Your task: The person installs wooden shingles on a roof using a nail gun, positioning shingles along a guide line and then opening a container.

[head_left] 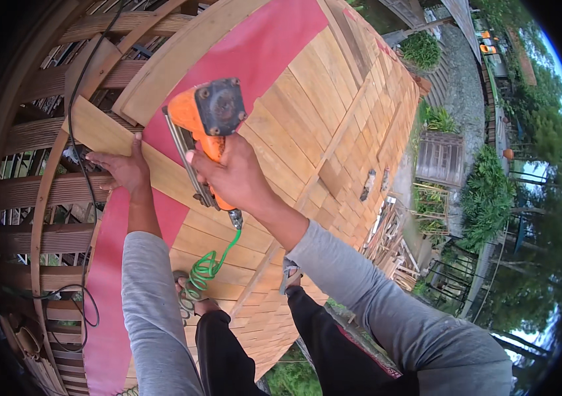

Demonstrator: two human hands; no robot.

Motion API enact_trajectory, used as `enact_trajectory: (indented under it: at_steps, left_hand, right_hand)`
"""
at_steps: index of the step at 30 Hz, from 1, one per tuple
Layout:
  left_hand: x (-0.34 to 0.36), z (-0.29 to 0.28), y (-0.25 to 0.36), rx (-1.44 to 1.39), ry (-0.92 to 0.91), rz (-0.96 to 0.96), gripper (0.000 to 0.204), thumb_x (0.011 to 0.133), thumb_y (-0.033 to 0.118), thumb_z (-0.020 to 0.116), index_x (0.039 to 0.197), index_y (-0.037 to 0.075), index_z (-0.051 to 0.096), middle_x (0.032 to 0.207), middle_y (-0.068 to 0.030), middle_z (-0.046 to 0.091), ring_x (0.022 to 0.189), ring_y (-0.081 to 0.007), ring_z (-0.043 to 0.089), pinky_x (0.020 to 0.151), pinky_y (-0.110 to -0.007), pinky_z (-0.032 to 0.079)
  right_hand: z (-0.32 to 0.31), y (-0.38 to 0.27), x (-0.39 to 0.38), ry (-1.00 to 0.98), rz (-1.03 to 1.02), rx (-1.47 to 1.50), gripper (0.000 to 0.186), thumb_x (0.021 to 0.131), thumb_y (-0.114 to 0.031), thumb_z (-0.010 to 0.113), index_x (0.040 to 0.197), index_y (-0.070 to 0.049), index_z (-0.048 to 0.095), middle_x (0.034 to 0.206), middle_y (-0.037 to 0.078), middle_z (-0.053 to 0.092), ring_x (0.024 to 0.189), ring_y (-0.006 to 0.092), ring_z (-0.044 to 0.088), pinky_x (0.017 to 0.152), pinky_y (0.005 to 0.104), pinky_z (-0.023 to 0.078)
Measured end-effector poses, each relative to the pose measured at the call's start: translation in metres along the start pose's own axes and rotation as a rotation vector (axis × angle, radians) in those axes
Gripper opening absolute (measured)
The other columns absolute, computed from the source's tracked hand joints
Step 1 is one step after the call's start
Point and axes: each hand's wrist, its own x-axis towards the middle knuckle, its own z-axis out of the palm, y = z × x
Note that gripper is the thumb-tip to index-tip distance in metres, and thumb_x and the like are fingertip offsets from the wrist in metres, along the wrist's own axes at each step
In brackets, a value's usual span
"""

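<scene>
Clock: hours read about the nailer, 12 toward the top of the view.
Nailer: orange-bodied air nailer with a square black end plate and a long metal magazine; raised over the woodwork, end plate toward the viewer. Contact between nailer and wood: cannot tell.
Right grip: right hand closed around the nailer's handle, thumb laid along the magazine side; forearm in a grey sleeve, coming from 4 o'clock.
Left grip: left hand, 8 o'clock; fingers spread, thumb well apart from them, nothing clasped. Hand at the edge of the plank; pressure on it cannot be told.
Plank: pale, flat wooden plank, slanting from 10 o'clock down behind the nailer, crossing the red sheet.
Red sheet: smooth red sheeting, bare at 1 o'clock and again at 7.
Hose: bright green coiled air hose, 6 o'clock, joined to the handle's lower end.
Cladding: overlapping honey-brown wooden shingles, spreading through 3 o'clock.
Framework: open brown timber slats, 9 o'clock; thin black cable draped across.
Right foot: sandalled foot on the shingles, 5 o'clock.
Offcuts: heap of thin wooden strips, 4 o'clock.
</scene>
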Motion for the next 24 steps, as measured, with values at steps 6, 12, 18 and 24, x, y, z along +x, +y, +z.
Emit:
enact_trajectory:
  at_steps: [6, 12, 18, 24]
  left_hand:
    - [0.014, -0.031, -0.037, 0.114, -0.118, 0.072, 0.135, 0.08, 0.064, 0.079, 0.161, -0.005, -0.003, 0.169, -0.028, 0.009, 0.158, -0.0411, 0.013, 0.122, -0.066, 0.009]
    - [-0.145, -0.077, -0.039, 0.121, -0.128, 0.504, 0.094, 0.088, 0.04, 0.08, 0.156, -0.002, 0.031, 0.159, -0.0307, 0.03, 0.147, -0.0476, 0.03, 0.117, -0.062, 0.027]
    - [-0.349, -0.076, -0.121, 0.083, -0.731, 0.043, 0.054, 0.088, 0.02, 0.078, 0.131, -0.002, 0.055, 0.133, -0.0248, 0.054, 0.124, -0.04, 0.051, 0.102, -0.051, 0.043]
    - [-0.349, -0.07, -0.128, 0.117, -0.309, -0.484, 0.056, 0.088, 0.033, 0.078, 0.128, -0.001, 0.056, 0.14, -0.0268, 0.049, 0.131, -0.0399, 0.046, 0.105, -0.053, 0.04]
  right_hand:
    - [-0.101, 0.148, -0.204, 0.585, 0.528, 0.48, 0.026, 0.095, -0.009, 0.07, 0.114, -0.007, 0.052, 0.08, 0.002, 0.057, 0.061, 0.0122, 0.059, 0.053, 0.0292, 0.051]
    - [-0.156, 0.245, -0.372, 0.971, 0.754, 0.721, 0.019, 0.098, -0.017, 0.068, 0.105, -0.013, 0.051, 0.075, 0.002, 0.053, 0.063, 0.0163, 0.057, 0.055, 0.0358, 0.054]
    - [-0.165, 0.3, -0.451, 0.942, 0.881, 1.082, 0.017, 0.099, -0.016, 0.068, 0.104, -0.013, 0.052, 0.082, 0.002, 0.052, 0.07, 0.0173, 0.056, 0.062, 0.0361, 0.053]
    - [-0.176, 0.299, -0.435, 0.798, 0.788, 0.933, 0.02, 0.096, -0.015, 0.067, 0.109, -0.01, 0.053, 0.092, 0.006, 0.059, 0.073, 0.0162, 0.057, 0.063, 0.0342, 0.054]
